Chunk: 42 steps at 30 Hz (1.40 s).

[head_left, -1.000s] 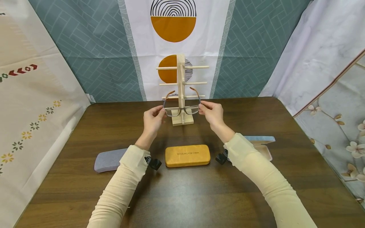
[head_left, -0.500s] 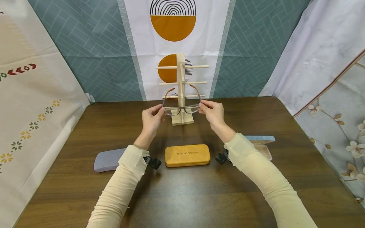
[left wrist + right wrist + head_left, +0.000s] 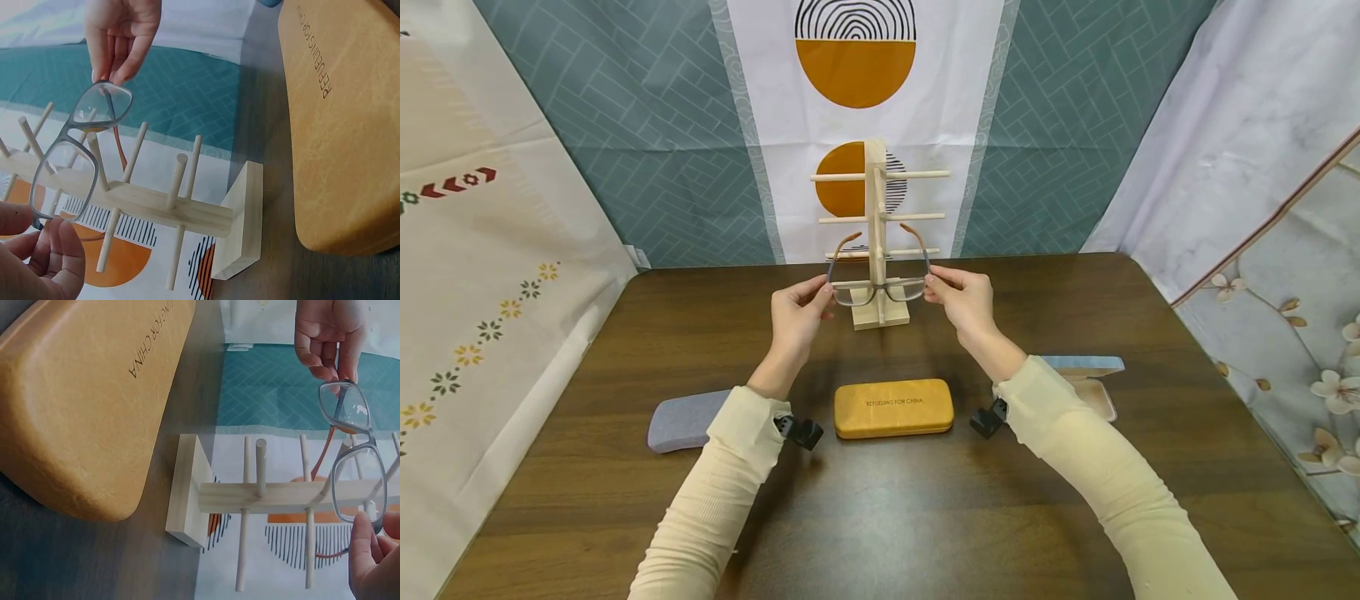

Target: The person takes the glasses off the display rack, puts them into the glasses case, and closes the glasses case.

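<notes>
A pair of grey-framed eyeglasses (image 3: 853, 297) with orange-brown temple tips is held up in front of a wooden eyeglass stand (image 3: 877, 200). My left hand (image 3: 797, 321) pinches the frame at its left hinge, thumb in front. At the other hinge my right hand (image 3: 966, 308) pinches the frame in the same way. Both temples are unfolded and point back toward the stand, one on each side of its post. In the left wrist view the lenses (image 3: 65, 178) stand before the pegs. Whether the frame touches a peg, I cannot tell.
A yellow glasses case (image 3: 893, 408), closed, lies between my forearms. To the left a grey-blue case (image 3: 688, 421) is partly covered by my sleeve. An opened light-blue case (image 3: 1093, 392) sits behind my right forearm. Patterned cloth (image 3: 1060, 133) hangs behind the dark wooden table (image 3: 880, 517).
The glasses stay in both hands in front of the stand, rising slightly and then dipping slightly. My right hand has shifted a little to the right, my left a little to the left.
</notes>
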### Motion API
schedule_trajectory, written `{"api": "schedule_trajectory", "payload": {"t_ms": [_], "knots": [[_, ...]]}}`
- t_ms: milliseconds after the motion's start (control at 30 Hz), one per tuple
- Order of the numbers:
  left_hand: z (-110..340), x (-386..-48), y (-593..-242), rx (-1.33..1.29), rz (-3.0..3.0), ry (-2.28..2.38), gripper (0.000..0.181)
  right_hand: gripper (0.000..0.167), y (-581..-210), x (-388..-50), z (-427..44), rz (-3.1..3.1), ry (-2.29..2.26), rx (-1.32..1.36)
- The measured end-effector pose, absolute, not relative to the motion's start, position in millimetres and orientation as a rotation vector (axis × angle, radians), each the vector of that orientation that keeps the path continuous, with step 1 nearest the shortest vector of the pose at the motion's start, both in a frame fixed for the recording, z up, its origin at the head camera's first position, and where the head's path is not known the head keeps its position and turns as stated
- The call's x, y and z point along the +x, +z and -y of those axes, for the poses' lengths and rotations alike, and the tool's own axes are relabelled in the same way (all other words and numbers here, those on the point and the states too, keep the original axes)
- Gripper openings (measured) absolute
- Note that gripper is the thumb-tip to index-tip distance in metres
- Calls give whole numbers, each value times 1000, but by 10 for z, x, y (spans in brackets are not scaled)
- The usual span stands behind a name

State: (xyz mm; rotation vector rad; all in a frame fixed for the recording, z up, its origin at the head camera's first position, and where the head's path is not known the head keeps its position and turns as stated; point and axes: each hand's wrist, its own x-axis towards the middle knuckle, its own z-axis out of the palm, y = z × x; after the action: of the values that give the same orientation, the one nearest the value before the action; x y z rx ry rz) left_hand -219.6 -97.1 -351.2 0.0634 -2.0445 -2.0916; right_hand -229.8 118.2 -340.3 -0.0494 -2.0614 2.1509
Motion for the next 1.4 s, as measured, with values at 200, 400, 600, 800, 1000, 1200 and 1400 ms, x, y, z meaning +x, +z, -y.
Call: {"api": "schedule_trajectory", "payload": {"t_ms": [200,400,600,800,1000,1200,1400], "knots": [[976,-2163,-3519,28,1980,-2136,24,27,-3397,-2246,-1198,2041,2183,-33],[976,-2129,-3528,10,1936,-2162,23,27,-3400,-2206,-1210,2027,2210,-20],[981,-2086,-3526,-15,1909,-2191,24,26,-3389,-2154,-1217,2012,2209,12],[982,-2043,-3524,-22,1901,-2196,25,27,-3394,-2097,-1238,2042,2189,20],[985,-1986,-3515,-20,1893,-2194,23,28,-3397,-2046,-1249,2034,2195,50],[988,-1931,-3506,-38,1880,-2199,25,27,-3385,-1996,-1249,2012,2208,62],[995,-1871,-3515,-38,1871,-2213,25,26,-3389,-1945,-1252,2008,2215,59]]}}
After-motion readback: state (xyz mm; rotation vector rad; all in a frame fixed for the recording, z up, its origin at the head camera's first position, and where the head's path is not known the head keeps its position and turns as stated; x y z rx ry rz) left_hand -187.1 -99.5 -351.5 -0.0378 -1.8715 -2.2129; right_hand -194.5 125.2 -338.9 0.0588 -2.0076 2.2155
